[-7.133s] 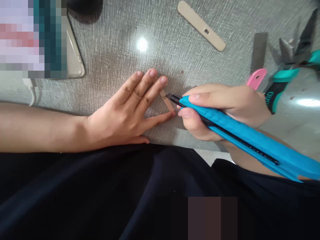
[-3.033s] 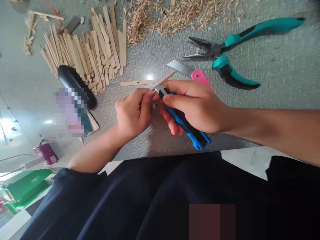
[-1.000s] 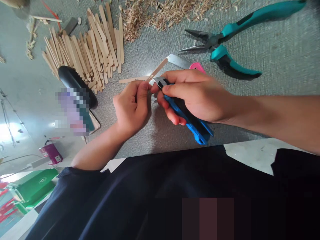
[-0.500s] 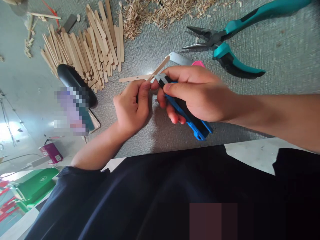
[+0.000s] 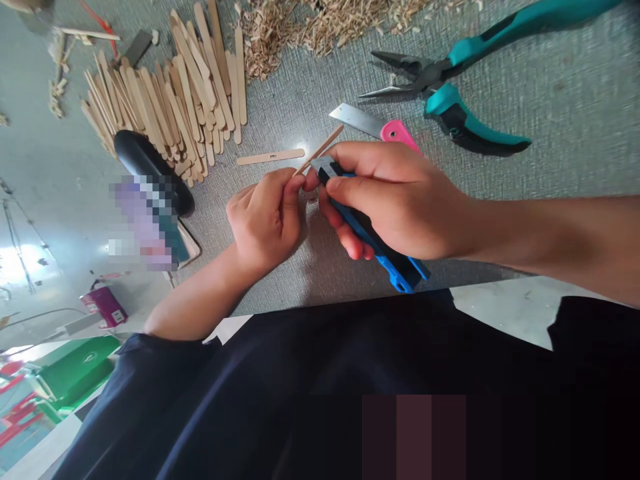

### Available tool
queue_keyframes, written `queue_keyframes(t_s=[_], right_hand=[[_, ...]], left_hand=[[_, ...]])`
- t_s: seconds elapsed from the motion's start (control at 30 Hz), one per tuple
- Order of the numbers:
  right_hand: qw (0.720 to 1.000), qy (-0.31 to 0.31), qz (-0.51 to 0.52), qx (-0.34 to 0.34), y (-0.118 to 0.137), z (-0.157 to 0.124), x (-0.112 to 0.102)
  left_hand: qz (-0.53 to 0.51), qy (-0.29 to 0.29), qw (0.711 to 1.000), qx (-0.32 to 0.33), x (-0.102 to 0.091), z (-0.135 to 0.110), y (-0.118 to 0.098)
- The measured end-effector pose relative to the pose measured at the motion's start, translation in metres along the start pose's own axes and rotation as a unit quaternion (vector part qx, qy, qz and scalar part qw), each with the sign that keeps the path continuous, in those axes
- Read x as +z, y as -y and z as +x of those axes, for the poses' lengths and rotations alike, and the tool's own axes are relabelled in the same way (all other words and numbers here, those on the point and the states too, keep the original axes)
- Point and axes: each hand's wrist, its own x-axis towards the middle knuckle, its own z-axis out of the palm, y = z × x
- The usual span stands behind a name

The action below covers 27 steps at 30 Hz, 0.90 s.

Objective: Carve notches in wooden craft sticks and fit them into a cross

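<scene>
Pinched in my left hand (image 5: 267, 217) is a thin wooden craft stick (image 5: 323, 148), slanting up to the right. My right hand (image 5: 395, 197) is wrapped round a blue and black utility knife (image 5: 367, 230), its thumb near the blade end. The knife's metal tip lies against or very close to the stick, just beside my left fingertips; the exact contact is hidden. Behind my hands, a second craft stick (image 5: 270, 157) with a small slot in its middle lies flat on the grey table (image 5: 280, 290). A pink-handled knife (image 5: 363, 120) lies partly behind my right hand.
Teal-handled long-nose pliers (image 5: 440, 77) lie spread at the upper right. Wood shavings (image 5: 320, 27) are heaped along the top. To the left are a pile of craft sticks (image 5: 175, 100), a black rounded case (image 5: 150, 167) and a partly blurred phone (image 5: 187, 243).
Both hands have shifted slightly toward my body, with the stick and the utility knife. The slotted stick and the pink-handled knife now show more fully.
</scene>
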Motion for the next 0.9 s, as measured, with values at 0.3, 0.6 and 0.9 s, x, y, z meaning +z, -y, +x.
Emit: queue_keyframes(t_s=[0.3, 0.6, 0.9], right_hand=[[0.998, 0.042, 0.051, 0.014, 0.005, 0.001, -0.002], [0.998, 0.019, 0.057, 0.0, 0.001, 0.004, -0.002], [0.998, 0.021, 0.064, -0.005, -0.004, 0.006, -0.005]], left_hand=[[-0.097, -0.006, 0.995, -0.029, 0.003, 0.0, 0.001], [-0.091, 0.004, 0.993, -0.077, 0.002, -0.001, -0.003], [-0.087, 0.0, 0.993, -0.079, 0.004, -0.004, 0.0]])
